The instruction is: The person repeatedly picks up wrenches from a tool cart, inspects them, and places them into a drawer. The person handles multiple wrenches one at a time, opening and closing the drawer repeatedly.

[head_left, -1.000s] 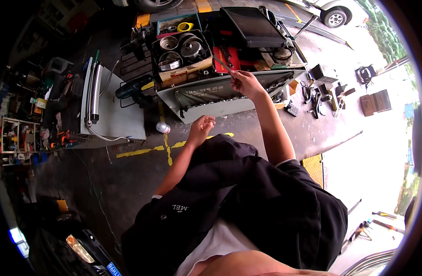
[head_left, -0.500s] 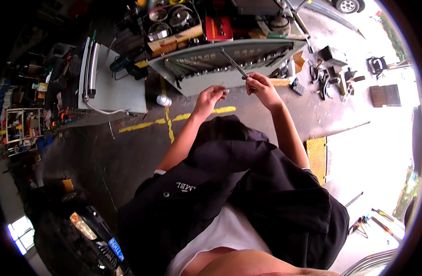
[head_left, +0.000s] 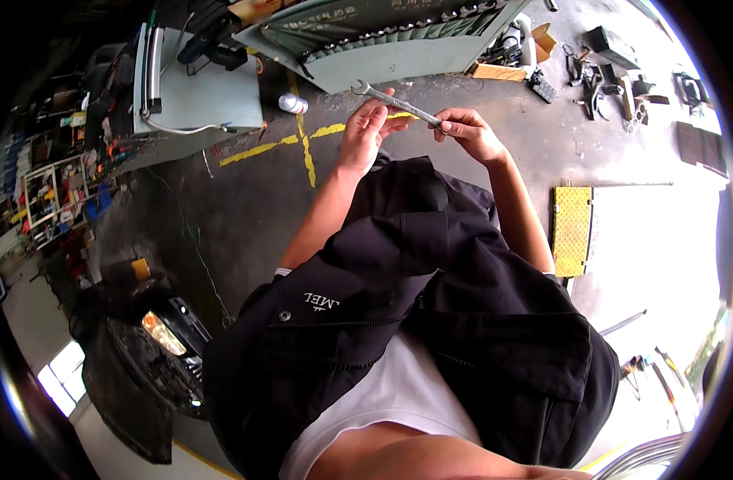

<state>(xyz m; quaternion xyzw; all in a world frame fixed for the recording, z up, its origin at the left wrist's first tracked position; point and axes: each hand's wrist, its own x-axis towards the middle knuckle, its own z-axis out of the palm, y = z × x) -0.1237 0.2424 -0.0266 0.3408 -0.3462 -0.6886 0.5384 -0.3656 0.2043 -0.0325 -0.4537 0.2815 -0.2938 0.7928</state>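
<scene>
A steel combination wrench (head_left: pixel 392 100) lies across both of my hands in front of my chest, its open jaw pointing up and left. My left hand (head_left: pixel 365 128) cups the shaft near the jaw end with its fingers curled under it. My right hand (head_left: pixel 467 132) pinches the other end between thumb and fingertips. Behind the hands stands a grey-green tool cart (head_left: pixel 398 44) whose open drawer holds a row of wrenches.
A grey cabinet (head_left: pixel 192 92) with hoses stands at the upper left, a spray can (head_left: pixel 293 103) on the floor beside it. Yellow floor lines (head_left: pixel 302 144), a yellow ramp plate (head_left: pixel 573 230), scattered parts (head_left: pixel 614 72) and a dark car front (head_left: pixel 154 352) surround me.
My right hand lifted the wrench out of the cart drawer and drew it toward me. My left hand came up and took its other end. The cart now sits farther away.
</scene>
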